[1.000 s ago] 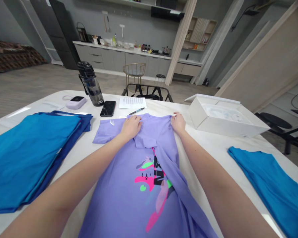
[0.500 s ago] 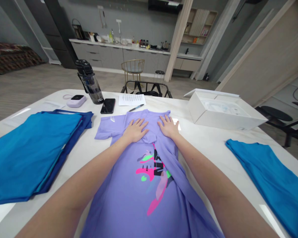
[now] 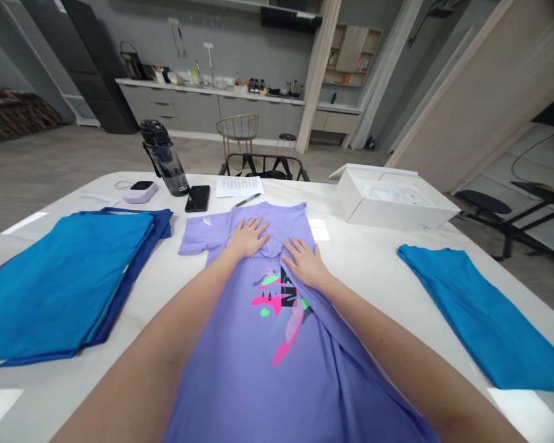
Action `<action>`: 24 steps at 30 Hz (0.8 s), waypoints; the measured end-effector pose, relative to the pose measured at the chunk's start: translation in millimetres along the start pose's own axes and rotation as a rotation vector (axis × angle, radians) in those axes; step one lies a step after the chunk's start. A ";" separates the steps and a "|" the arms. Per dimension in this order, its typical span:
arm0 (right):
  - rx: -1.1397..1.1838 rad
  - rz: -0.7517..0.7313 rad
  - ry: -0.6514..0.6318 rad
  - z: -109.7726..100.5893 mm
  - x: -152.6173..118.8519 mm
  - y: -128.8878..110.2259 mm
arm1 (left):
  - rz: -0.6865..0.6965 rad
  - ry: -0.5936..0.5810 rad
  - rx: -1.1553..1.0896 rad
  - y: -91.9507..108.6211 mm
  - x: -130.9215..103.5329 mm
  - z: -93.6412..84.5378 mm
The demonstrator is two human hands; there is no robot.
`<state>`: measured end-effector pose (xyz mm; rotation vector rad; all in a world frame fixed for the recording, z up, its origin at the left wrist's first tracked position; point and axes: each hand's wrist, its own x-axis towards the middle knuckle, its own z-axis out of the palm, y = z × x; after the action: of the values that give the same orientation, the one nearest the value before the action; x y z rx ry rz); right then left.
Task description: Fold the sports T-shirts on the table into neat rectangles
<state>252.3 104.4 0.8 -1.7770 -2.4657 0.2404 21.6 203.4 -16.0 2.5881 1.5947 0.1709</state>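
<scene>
A purple T-shirt with a pink, green and black print lies lengthwise on the white table, its collar end away from me. Its left sleeve is spread out flat, while the right side is folded inward in a long strip with creases. My left hand rests palm down on the upper chest, fingers spread. Over the folded right edge, just above the print, lies my right hand, also flat with its fingers apart. Neither hand grips the fabric.
Folded blue garments are stacked at the left. Another blue garment lies at the right, below an open white box. Toward the back are a water bottle, a phone, a lilac device, a pen and printed paper.
My right hand has slid toward me and inward, from the shirt's right shoulder to the folded edge above the print. My left hand stays on the chest. The view has shifted slightly.
</scene>
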 end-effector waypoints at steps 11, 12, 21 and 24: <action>-0.061 0.048 0.053 2.4 -8.3 -7.8 | 0.177 0.233 0.028 50.1 -36.3 -27.9; -0.060 0.047 0.055 2.8 -8.3 -7.3 | 0.176 0.224 0.003 60.3 -45.1 -28.5; -0.043 0.029 0.058 3.8 -5.5 -2.8 | 0.094 -0.022 -0.100 104.3 -135.6 -12.7; -0.035 0.040 0.056 0.1 -6.6 -5.4 | 0.094 -0.051 -0.081 105.8 -153.4 -7.6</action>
<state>249.4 96.5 1.9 -1.8226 -2.4122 0.1497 45.4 19.2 -0.4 2.5853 1.4199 0.1711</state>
